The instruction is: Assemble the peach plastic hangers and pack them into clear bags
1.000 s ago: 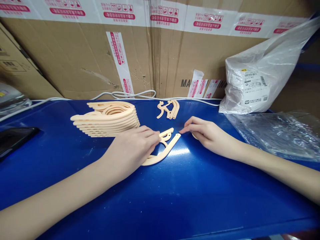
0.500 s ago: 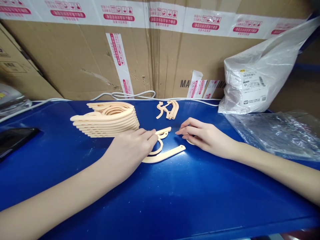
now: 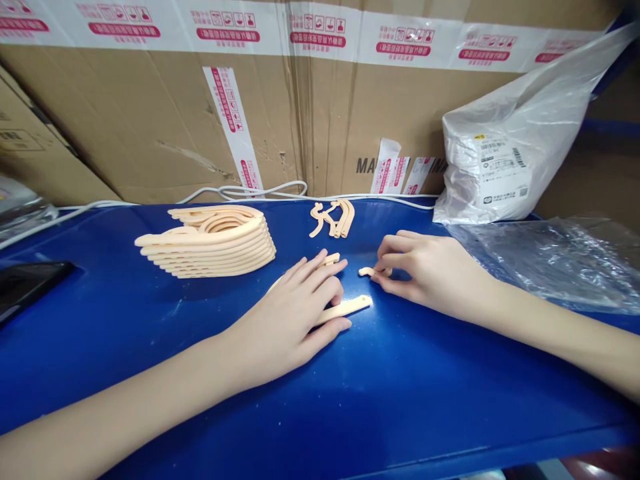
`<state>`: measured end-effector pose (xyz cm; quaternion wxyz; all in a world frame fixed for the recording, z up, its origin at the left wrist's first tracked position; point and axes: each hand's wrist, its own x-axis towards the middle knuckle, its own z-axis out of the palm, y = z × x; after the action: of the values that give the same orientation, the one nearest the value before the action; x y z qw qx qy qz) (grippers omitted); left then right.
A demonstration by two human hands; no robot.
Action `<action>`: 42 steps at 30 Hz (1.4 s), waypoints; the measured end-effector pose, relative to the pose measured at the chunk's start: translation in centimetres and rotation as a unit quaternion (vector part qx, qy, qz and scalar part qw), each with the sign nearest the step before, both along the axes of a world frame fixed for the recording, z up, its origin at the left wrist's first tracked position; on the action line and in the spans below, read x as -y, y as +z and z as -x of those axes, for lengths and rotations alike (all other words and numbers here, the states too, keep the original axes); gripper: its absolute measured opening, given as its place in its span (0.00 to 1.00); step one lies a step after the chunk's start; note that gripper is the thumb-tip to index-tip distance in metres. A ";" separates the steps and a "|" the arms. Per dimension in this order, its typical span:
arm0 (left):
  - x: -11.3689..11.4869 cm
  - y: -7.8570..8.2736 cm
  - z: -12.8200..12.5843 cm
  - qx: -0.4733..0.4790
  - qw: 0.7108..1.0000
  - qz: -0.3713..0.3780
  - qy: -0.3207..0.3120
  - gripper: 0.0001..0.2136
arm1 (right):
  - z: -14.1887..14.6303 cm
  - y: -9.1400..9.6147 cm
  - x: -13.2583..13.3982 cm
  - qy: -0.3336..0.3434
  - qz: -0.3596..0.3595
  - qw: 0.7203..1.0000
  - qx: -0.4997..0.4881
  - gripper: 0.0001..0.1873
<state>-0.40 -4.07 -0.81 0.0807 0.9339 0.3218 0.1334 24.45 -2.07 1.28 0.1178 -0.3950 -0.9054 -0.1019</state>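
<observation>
My left hand [image 3: 287,317] lies palm down, fingers spread, over a beige plastic folding hanger [image 3: 350,306] on the blue table. Most of the hanger is hidden under it; one long arm with a hole at its tip sticks out to the right. Just right of that, my right hand [image 3: 433,270] pinches a small curved beige hook [image 3: 367,271] between thumb and fingers, low over the tabletop. Left of my left hand stands a neat stack of folded beige hangers [image 3: 215,260]. Behind both hands lies a small group of loose beige hook pieces [image 3: 344,220].
A large cardboard box [image 3: 165,120] with printed tape walls off the back. In front of it runs a white cable [image 3: 270,195]. At right stand a white plastic bag [image 3: 480,167] and flat clear plastic [image 3: 540,267]. A dark phone [image 3: 35,287] lies far left.
My left hand has moved right and spread its fingers over the hanger, covering its round middle. The fingers of my right hand have closed on the small hook. The view has shifted slightly.
</observation>
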 end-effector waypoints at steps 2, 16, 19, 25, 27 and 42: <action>-0.1 -0.1 0.1 0.004 1.000 0.030 0.003 0.12 | 0.1 -0.2 -0.2 0.003 0.016 1.000 -0.026 0.11; -0.4 0.3 0.9 0.104 0.991 0.089 0.009 0.09 | 0.6 -0.5 0.6 0.022 0.058 0.993 -0.102 0.06; -0.3 0.3 1.0 0.125 0.987 0.100 0.007 0.08 | 0.7 -0.5 0.7 0.040 0.054 0.994 -0.085 0.08; -0.3 0.3 0.8 0.129 0.985 0.111 0.007 0.08 | 0.7 -0.5 0.9 0.046 0.062 0.993 -0.085 0.15; -0.3 0.3 0.8 0.130 0.985 0.113 0.008 0.08 | 0.7 -0.4 0.9 0.040 0.074 0.992 -0.089 0.16; -0.2 0.4 0.7 0.098 0.992 0.074 -0.003 0.10 | 1.1 -0.1 1.0 0.040 0.224 0.959 -0.168 0.18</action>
<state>-1.05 -3.89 -0.44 0.1815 0.9088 0.3184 0.1996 23.36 -3.11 1.14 0.1807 -0.3862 -0.8872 0.1765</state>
